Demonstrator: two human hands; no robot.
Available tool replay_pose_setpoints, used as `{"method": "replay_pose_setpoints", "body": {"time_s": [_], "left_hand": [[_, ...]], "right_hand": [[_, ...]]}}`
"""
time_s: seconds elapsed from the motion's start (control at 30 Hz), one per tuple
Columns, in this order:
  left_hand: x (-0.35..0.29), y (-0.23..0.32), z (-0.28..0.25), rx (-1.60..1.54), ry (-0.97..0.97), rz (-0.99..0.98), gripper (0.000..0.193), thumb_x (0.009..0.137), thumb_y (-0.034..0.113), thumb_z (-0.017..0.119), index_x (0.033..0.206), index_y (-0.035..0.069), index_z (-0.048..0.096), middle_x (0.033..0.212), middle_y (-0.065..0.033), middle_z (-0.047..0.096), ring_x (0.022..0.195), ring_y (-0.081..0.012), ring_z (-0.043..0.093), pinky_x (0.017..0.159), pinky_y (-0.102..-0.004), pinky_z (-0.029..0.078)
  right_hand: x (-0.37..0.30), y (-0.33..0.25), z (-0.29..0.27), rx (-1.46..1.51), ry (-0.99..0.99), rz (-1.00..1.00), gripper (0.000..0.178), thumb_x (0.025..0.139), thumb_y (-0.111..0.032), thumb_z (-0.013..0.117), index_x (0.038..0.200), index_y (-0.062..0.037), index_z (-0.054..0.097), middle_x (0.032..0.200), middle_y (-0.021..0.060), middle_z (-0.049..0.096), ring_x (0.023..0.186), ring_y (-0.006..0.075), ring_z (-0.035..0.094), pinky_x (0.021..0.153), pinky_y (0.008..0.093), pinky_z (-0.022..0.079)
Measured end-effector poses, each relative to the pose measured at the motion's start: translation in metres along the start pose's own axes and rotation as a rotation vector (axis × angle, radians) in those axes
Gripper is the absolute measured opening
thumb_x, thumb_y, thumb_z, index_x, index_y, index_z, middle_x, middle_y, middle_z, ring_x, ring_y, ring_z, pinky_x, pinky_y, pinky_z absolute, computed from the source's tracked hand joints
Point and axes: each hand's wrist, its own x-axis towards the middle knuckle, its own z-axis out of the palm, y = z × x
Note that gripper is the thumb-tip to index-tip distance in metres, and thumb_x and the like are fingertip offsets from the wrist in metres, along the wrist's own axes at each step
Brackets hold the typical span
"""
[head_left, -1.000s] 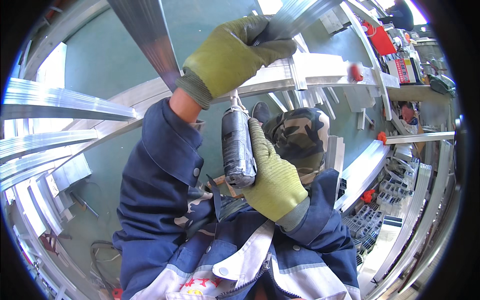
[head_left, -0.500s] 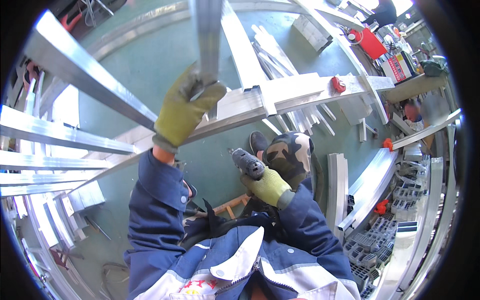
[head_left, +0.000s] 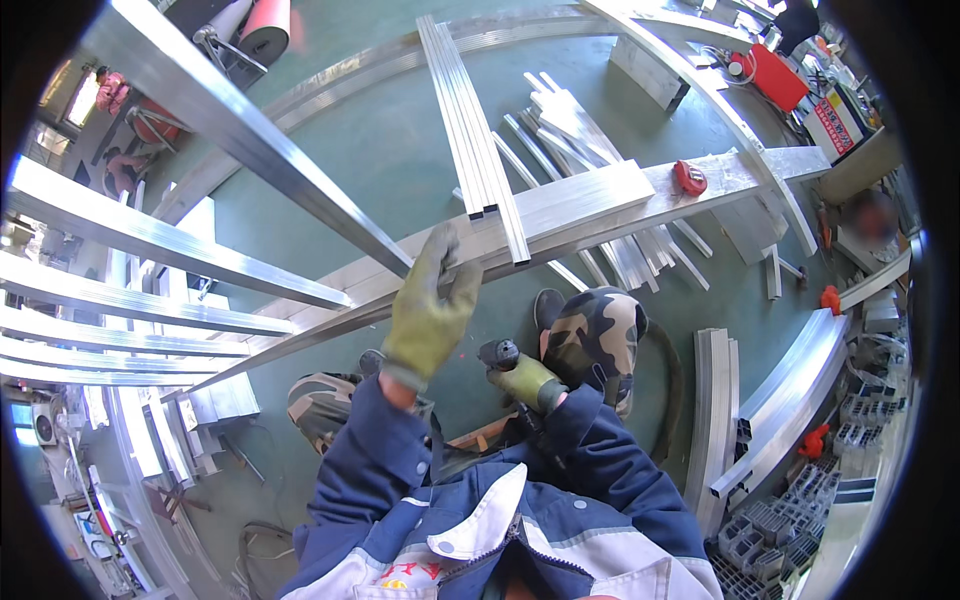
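Aluminium bars (head_left: 480, 130) cross beam (head_left: 600, 205) above left hand (head_left: 432, 310).

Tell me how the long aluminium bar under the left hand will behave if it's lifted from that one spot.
The bar is probably stiff and light for its length, being a thin metal profile. Held where the left hand rests, it would likely swing or tip. Its shiny face may slip against the glove.

Worker's clothing: yellow-green fabric gloves on the left hand (head_left: 432, 318) and right hand (head_left: 532, 380); dark-blue work jacket sleeves (head_left: 365, 470); pale grey zipped collar (head_left: 490, 520); camouflage-patterned trousers (head_left: 592, 335); dark shoes (head_left: 547, 308).
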Motion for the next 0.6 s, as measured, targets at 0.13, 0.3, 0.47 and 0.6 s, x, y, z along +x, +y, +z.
{"method": "replay_pose_setpoints", "body": {"time_s": [0.13,0.3,0.47,0.6], "left_hand": [[0.080,-0.001,0.042,0.363,0.048,-0.292,0.084,0.094,0.053,0.068,0.153,0.001,0.040,0.142,-0.0267,0.057,0.128,-0.0377,0.060,0.106,-0.0402,0.049],[0.161,-0.068,0.055,0.576,0.075,-0.368,0.081,0.095,0.054,0.065,0.150,-0.001,0.044,0.135,-0.0277,0.062,0.125,-0.0358,0.062,0.105,-0.0386,0.048],[0.191,-0.115,0.055,0.147,-0.006,-0.454,0.039,0.097,0.025,0.065,0.126,-0.001,0.064,0.095,-0.0061,0.068,0.078,-0.0150,0.060,0.071,-0.0343,0.051],[0.185,-0.078,0.085,0.068,-0.083,-0.447,0.034,0.095,0.021,0.068,0.121,-0.002,0.067,0.089,-0.0042,0.067,0.074,-0.0139,0.057,0.066,-0.0335,0.050]], "right_hand": [[-0.014,-0.013,-0.007,0.001,0.011,0.025,0.049,0.092,-0.032,0.063,0.132,-0.0043,0.059,0.099,0.0125,0.070,0.074,0.0239,0.073,0.064,0.0368,0.058],[-0.015,-0.013,-0.008,-0.010,0.007,0.003,0.050,0.092,-0.034,0.063,0.133,-0.0055,0.059,0.097,0.0129,0.071,0.075,0.0242,0.074,0.064,0.0365,0.058],[-0.017,-0.020,-0.010,-0.045,0.010,0.029,0.048,0.089,-0.031,0.064,0.126,0.0008,0.061,0.094,0.0140,0.072,0.075,0.0244,0.075,0.069,0.0374,0.058],[-0.011,-0.011,-0.016,-0.023,0.020,0.025,0.048,0.089,-0.031,0.063,0.125,0.0007,0.062,0.093,0.0134,0.072,0.074,0.0244,0.074,0.068,0.0370,0.058]]}}
